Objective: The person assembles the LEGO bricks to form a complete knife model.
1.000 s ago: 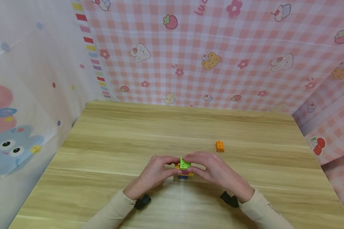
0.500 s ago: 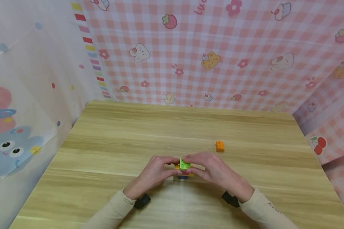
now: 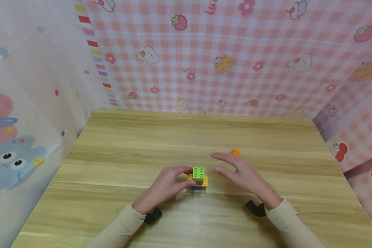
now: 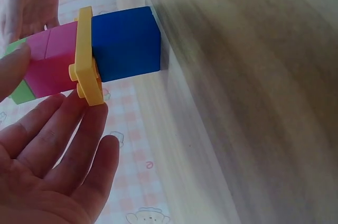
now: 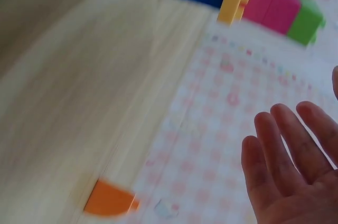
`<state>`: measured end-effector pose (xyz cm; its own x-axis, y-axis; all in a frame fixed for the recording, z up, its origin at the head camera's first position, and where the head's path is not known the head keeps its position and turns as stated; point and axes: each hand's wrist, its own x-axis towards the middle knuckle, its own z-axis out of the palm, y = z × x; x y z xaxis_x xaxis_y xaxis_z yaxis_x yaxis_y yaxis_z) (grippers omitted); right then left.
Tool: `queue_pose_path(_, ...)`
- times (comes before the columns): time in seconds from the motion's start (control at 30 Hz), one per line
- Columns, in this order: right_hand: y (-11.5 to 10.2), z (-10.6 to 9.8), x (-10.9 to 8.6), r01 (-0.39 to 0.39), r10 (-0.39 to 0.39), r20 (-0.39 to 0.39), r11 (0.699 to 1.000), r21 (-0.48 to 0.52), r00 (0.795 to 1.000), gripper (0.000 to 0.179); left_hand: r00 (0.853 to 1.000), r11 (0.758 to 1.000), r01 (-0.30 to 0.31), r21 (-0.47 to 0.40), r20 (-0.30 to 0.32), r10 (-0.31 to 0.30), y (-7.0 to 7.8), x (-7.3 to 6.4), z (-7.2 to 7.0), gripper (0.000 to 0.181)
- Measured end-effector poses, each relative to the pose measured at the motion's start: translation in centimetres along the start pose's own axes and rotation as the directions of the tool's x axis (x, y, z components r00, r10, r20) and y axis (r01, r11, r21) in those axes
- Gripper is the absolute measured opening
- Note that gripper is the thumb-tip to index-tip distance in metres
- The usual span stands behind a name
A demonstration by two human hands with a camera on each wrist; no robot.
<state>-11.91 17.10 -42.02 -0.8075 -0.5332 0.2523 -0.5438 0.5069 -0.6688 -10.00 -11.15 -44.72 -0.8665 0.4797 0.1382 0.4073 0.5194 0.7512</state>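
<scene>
A tower of toy building bricks stands upright on the table in front of me. A blue base [image 4: 127, 44] carries a yellow plate [image 4: 84, 55], wider than the rest, then pink bricks [image 4: 60, 57], with a green brick [image 3: 198, 173] topmost. My left hand [image 3: 164, 184] grips the tower from the left, its thumb against the upper bricks and fingers along the far side. To the right of the tower, apart from it, my right hand [image 3: 243, 174] is held with fingers extended and nothing in them. Behind that hand lies an orange brick [image 3: 235, 152] with a curved side, partly covered in the head view.
The wooden table [image 3: 136, 137] runs back to a pink checked cloth [image 3: 167, 69] hung behind it. A white patterned cloth [image 3: 34, 103] hangs at the left. Black wrist straps [image 3: 153, 216] sit at both cuffs.
My right hand has let go of the tower and moved right and away, towards the orange brick. The green brick now shows fully on top. My left hand stays at the tower.
</scene>
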Motion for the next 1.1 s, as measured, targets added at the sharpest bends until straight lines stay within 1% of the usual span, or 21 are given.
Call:
queue_pose_path(0.1, 1.3, -1.0, -0.1, 0.002, -0.003, -0.045, 1.000, -0.027, 0.999, 0.042, 1.000, 1.000, 0.029, 0.001, 0.001, -0.029, 0.0, 0.0, 0.0, 0.043)
queue_pose_path(0.17, 2.1, -1.6, -0.2, -0.021, 0.018, -0.067, 0.999, -0.048, 0.998, 0.042, 0.999, 0.999, 0.037, -0.001, -0.008, -0.037, 0.0, -0.1, 0.1, 0.046)
queue_pose_path(0.23, 3.0, -2.3, -0.3, -0.052, 0.048, -0.072, 0.997, -0.060, 0.996, 0.043, 0.999, 0.999, 0.033, -0.019, -0.024, -0.033, 0.0, -0.1, 0.1, 0.050)
queue_pose_path(0.33, 4.2, -3.3, -0.3, -0.110, 0.108, -0.044, 0.992, -0.055, 0.993, 0.046, 0.998, 0.998, 0.002, -0.063, -0.063, -0.006, 0.0, -0.1, 0.1, 0.055)
queue_pose_path(0.43, 5.1, -4.1, -0.2, -0.162, 0.163, 0.009, 0.986, -0.043, 0.987, 0.053, 0.995, 0.994, -0.038, -0.103, -0.098, 0.028, 0.2, -0.1, 0.0, 0.054)
queue_pose_path(0.6, 6.3, -5.0, 0.2, -0.224, 0.228, 0.093, 0.973, -0.053, 0.969, 0.063, 0.989, 0.990, -0.092, -0.107, -0.126, 0.078, 0.2, -0.1, 0.0, 0.046)
queue_pose_path(0.73, 7.3, -5.1, 0.5, -0.240, 0.246, 0.140, 0.969, -0.054, 0.959, 0.064, 0.988, 0.989, -0.110, -0.100, -0.123, 0.097, 0.2, 0.0, 0.1, 0.041)
queue_pose_path(0.87, 8.2, -4.9, 0.7, -0.248, 0.249, 0.171, 0.968, -0.031, 0.953, 0.060, 0.988, 0.987, -0.110, -0.117, -0.117, 0.096, 0.2, 0.0, 0.1, 0.037)
queue_pose_path(0.97, 8.7, -4.6, 0.9, -0.248, 0.250, 0.182, 0.968, -0.034, 0.951, 0.056, 0.988, 0.983, -0.112, -0.143, -0.119, 0.096, 0.3, 0.1, 0.2, 0.034)
queue_pose_path(1.1, 9.0, -4.3, 1.0, -0.265, 0.272, 0.176, 0.962, -0.066, 0.946, 0.047, 0.989, 0.979, -0.112, -0.170, -0.117, 0.093, 0.4, 0.2, 0.2, 0.031)
